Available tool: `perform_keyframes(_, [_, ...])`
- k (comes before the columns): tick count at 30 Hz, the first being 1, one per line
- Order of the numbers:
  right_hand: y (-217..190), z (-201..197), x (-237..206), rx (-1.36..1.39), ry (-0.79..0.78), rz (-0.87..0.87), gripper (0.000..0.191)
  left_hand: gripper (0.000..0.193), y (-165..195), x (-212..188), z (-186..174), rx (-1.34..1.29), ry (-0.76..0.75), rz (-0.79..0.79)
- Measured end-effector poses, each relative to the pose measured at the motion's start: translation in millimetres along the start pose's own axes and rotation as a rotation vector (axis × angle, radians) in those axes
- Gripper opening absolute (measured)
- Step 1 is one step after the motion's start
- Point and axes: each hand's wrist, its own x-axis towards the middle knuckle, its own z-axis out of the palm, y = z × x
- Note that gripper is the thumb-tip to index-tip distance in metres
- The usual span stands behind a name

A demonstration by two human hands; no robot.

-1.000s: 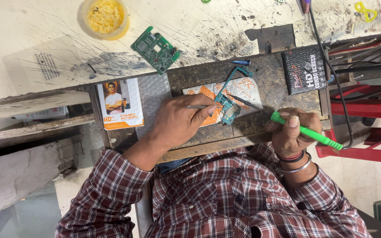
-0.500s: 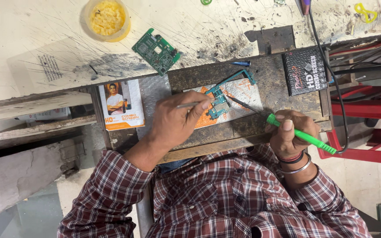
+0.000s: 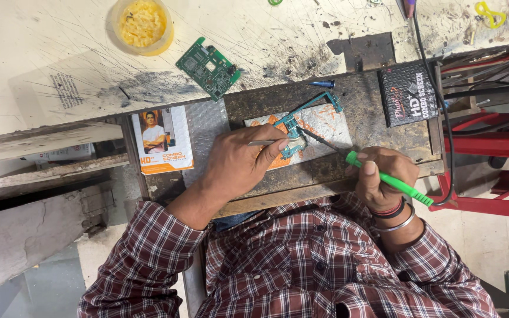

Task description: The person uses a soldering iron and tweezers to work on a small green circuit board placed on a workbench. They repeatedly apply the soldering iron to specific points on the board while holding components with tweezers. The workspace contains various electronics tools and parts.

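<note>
Not much has shifted since the earlier frame; both hands sit a touch further right, same pose. Left hand (image 3: 237, 165) pinches thin metal tweezers (image 3: 261, 142), tips pressing the small teal circuit board (image 3: 294, 132) down so it can't slide; board lies on an orange-and-white pad (image 3: 325, 126) on the dark work block (image 3: 360, 100). Right hand (image 3: 384, 176) is clenched pen-style round the green-handled soldering iron (image 3: 390, 179), tip angled onto the board; spare green board (image 3: 207, 68) and yellow flux tub (image 3: 142, 23) parked out of the way up top.
</note>
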Motion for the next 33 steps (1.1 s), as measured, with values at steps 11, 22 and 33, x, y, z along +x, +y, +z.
perform_keyframes(11, [15.1,-13.4,-11.6,-0.03,-0.034,-0.02,0.02,0.03,-2.3,1.4,31.5,-0.028,-0.024,-0.013])
perform_keyframes(22, [55.3,-45.7,-46.1,-0.036,-0.056,-0.037,0.021,0.029,-3.2,3.6,93.2,-0.024,-0.028,-0.019])
perform_keyframes(33, [64.4,-54.3,-58.5,-0.078,-0.052,-0.053,0.02,0.029,-2.4,1.5,108.0,-0.015,-0.034,-0.028])
